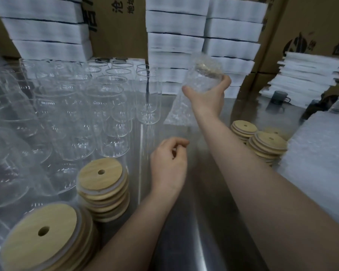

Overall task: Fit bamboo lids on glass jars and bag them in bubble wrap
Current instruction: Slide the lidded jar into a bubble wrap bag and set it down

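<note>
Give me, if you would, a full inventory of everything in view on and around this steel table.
Clear glass jars: dozens, colourless, upright, filling the table's left side.
Round bamboo lids with a centre hole: tan, two stacks near left, about three more at right.
Bubble-wrap bag holding a lidded glass jar: one, clear, held up above the table.
Foam sheet stacks: many, white, along the back and far right.
Padded sheet pile: one, white, right edge.
Cardboard boxes: several, brown, behind the foam.
Mug: one, dark grey, back right.
Steel table: one, silver, under everything.
Left grip: loosely curled, holding nothing, over the table's middle.
Right grip: gripping the bagged jar.
</note>
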Motion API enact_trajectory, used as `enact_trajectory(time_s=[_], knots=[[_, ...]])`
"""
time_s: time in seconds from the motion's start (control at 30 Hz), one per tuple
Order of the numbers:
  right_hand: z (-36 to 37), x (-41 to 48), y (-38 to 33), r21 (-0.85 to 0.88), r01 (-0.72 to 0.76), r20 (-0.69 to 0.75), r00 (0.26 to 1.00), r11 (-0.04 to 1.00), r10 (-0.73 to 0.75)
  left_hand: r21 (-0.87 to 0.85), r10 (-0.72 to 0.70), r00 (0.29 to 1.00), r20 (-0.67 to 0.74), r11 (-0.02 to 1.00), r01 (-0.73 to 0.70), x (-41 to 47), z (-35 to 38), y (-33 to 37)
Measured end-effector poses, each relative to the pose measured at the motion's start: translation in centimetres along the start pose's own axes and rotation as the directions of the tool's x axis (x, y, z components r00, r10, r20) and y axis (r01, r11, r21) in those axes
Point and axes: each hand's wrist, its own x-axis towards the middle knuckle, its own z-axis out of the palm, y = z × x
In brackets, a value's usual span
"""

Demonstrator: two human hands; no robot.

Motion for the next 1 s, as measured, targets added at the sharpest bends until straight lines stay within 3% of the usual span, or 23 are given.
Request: enact_trajectory(time_s=[0.27, 0.4, 0.83, 1.0], knots=[[6.0, 5.9, 1.1, -0.085, 0.014, 0.033, 0.999, 0.996, -0.011, -0.198, -0.178, 0.984, 0.019, 0.964, 0.178, 0.4, 0.1, -0.3], [9.1, 7.5, 2.3, -0.14, 0.016, 0.064, 0.998, 0.99, -0.007, -0.254, -0.204, 0.979, -0.006, 0.947, 0.196, 0.2, -0.1, -1.1], [13.7, 9.5, 3.8, -0.302, 0.049, 0.164, 0.986, 0.952, 0.001, -0.143, -0.149, 0.989, -0.008, 0.979, 0.147, 1.5, 0.2, -2.0], [12.5, 9.1, 3.4, -0.281, -0.04, 0.278, 0.953, 0.959, 0.121, -0.155, -0.154, 0.987, -0.035, 0.977, 0.147, 2.1, 0.1, -2.3]])
